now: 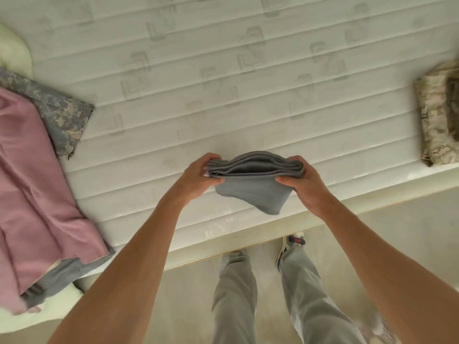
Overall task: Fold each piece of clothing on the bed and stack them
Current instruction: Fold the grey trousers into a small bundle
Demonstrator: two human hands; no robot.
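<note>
- From my remote seat, the head view looks straight down on a bare quilted mattress with both of the person's arms reaching over its near edge.
- The left hand has its grip closed on the left end of a folded grey garment, thumb on the near face and fingers curled over the far side.
- The right hand holds the right end the same way, thumb pressed on the near face, fingers wrapped round the stacked layers.
- The grey garment sits between the two hands near the front edge of the mattress; its folded layers show as several edges along the top, and a loose corner hangs down toward the bed's edge. I cannot tell whether that corner touches the mattress.
- At the left side lies a spread pink garment, lapping over a grey digital-camouflage piece behind it and another grey cloth at its near corner.
- A pale cushion or pillow shows at the far left edge.
- At the far right edge of the mattress rests a folded tan camouflage garment, well apart from the hands.
- Below the bed I see the person's legs in light grey trousers and one shoe on the pale floor.
</note>
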